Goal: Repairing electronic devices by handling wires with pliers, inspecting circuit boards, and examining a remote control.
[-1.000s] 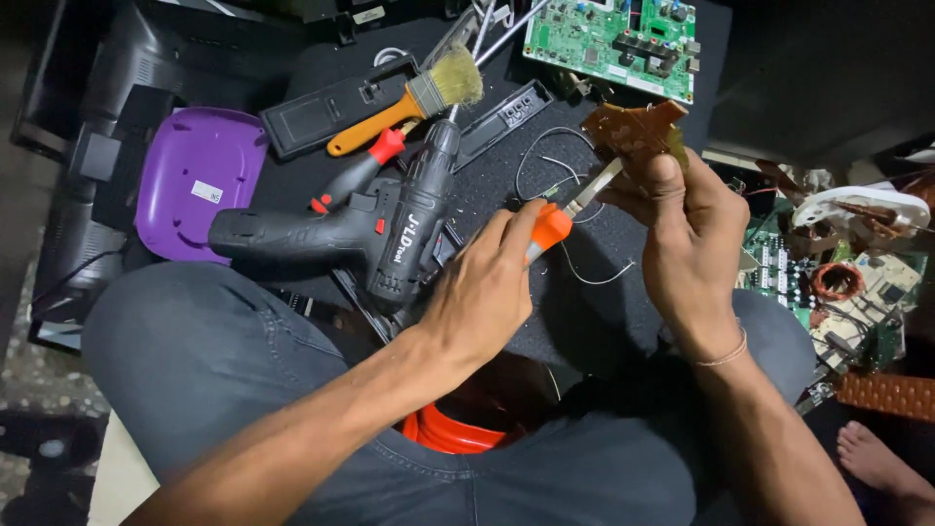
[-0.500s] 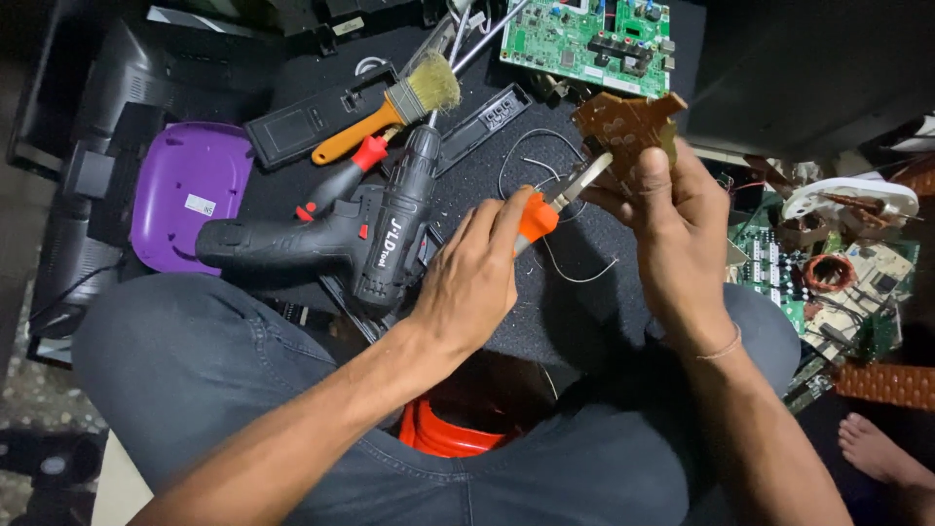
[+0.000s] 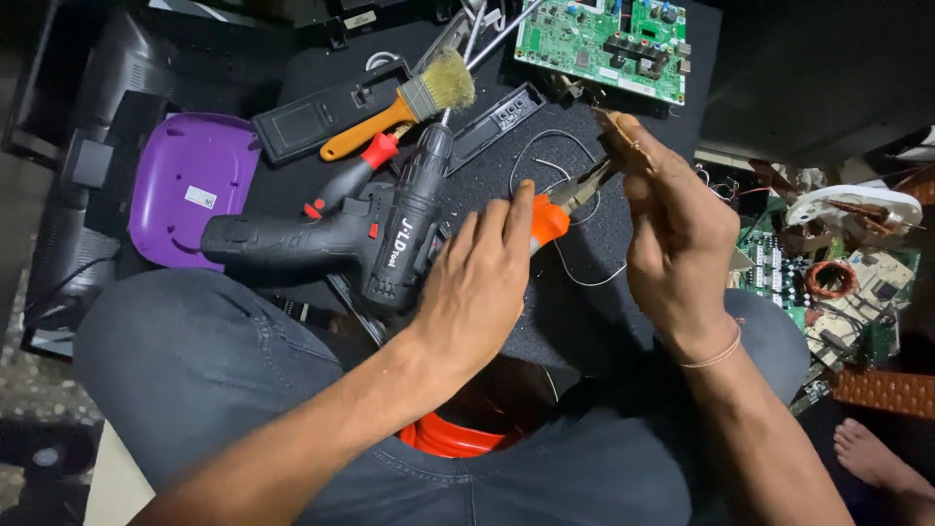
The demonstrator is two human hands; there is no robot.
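My left hand (image 3: 482, 282) grips orange-handled pliers (image 3: 563, 203) whose metal jaws reach toward my right hand. My right hand (image 3: 672, 234) pinches a small brown circuit board (image 3: 623, 136), now seen almost edge-on, above a black mat (image 3: 584, 292). The pliers' tip touches or nearly touches the board's lower edge. A thin white wire (image 3: 560, 170) loops on the mat under both hands.
A black cordless drill (image 3: 360, 239) lies just left of my left hand. Behind it lie a red-handled screwdriver (image 3: 351, 175), an orange-handled brush (image 3: 409, 102) and a purple lid (image 3: 190, 190). A green circuit board (image 3: 604, 44) sits at the back; more boards and coils (image 3: 828, 282) are at the right.
The brown board has turned from face-on to nearly edge-on in my right hand. The pliers stay at its lower edge. The view has shifted slightly.
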